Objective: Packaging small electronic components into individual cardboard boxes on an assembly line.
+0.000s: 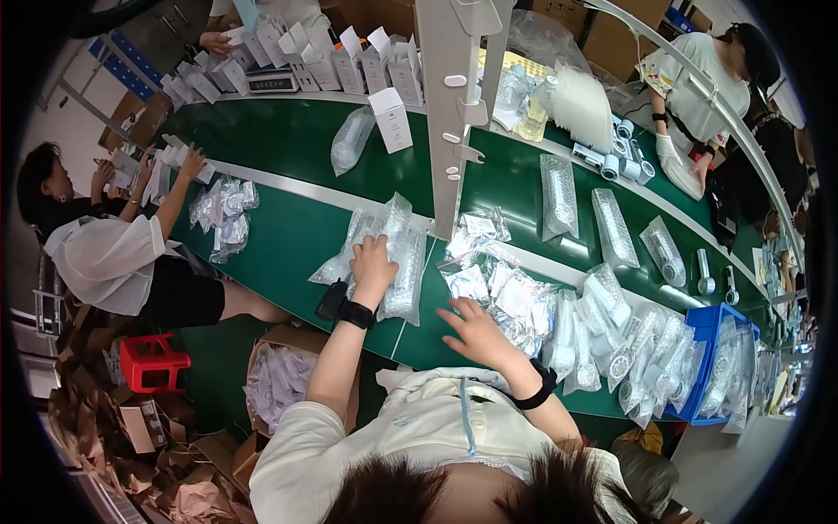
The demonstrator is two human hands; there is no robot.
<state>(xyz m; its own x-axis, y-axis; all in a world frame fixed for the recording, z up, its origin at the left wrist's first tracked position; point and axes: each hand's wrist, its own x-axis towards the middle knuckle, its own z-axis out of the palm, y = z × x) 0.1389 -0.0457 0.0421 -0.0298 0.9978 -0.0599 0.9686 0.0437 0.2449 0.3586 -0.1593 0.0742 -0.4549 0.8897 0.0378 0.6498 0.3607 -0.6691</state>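
Note:
My left hand (374, 269) lies over a cluster of clear bubble-wrap pouches (407, 278) on the green table in front of me, its fingers spread across the plastic. What the pouches hold is hard to make out. Beside the left wrist sits a small black object (332, 300). Open and holding nothing visible, my right hand (482, 335) hovers by a heap of small clear bags (515, 301) with white and blue contents. Right of that heap lie several bubble-wrapped items (589, 327), some with round white heads.
A grey metal post (443, 122) rises beyond the pouches. Single wrapped items ride on the green belt (524, 192). A blue bin (703, 349) stands right. White boxes (349, 65) line the far side. Co-workers sit left and far right; a carton (262, 384) and red stool (155, 361) are below.

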